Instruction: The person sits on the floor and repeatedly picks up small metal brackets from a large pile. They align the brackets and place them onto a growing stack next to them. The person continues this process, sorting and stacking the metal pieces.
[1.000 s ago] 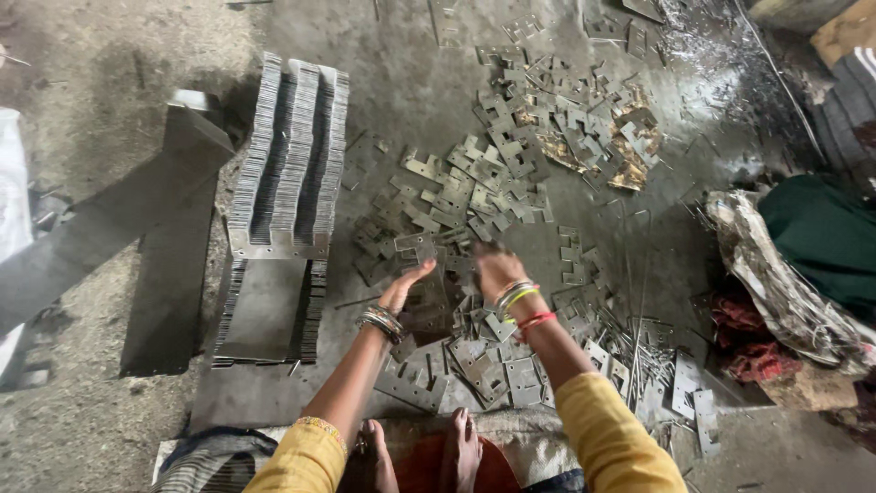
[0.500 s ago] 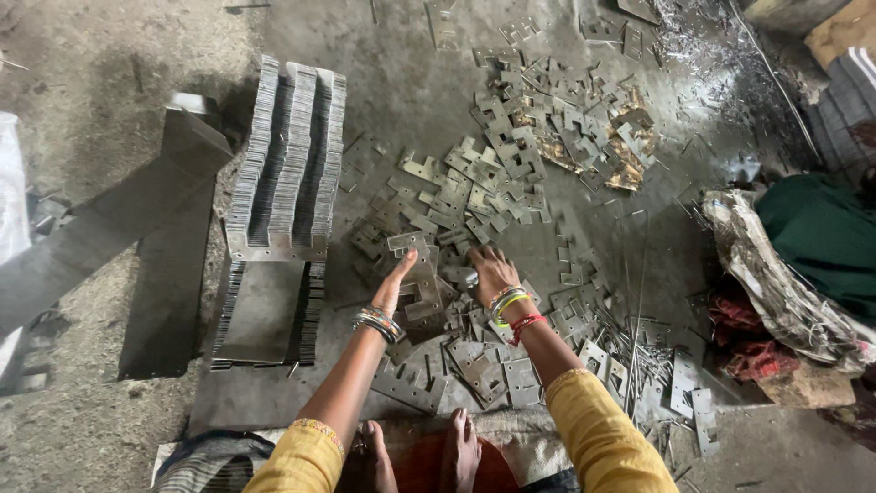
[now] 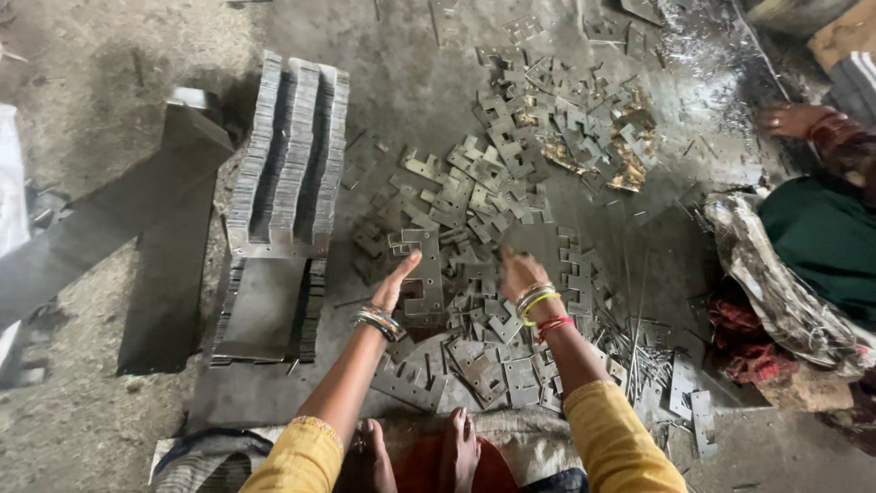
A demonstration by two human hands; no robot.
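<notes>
While your right hand [image 3: 518, 274] curls into the plates [image 3: 474, 205], your open left hand [image 3: 398, 281] sits beside 1 notched plate [image 3: 423, 274].

no packages, labels, signs or screens in view, only loose metal pieces [image 3: 474, 210] on the floor

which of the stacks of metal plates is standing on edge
The far stack of grey notched metal plates, with plates upright in rows. The near stack, beside the left hand, lies flat.
</notes>
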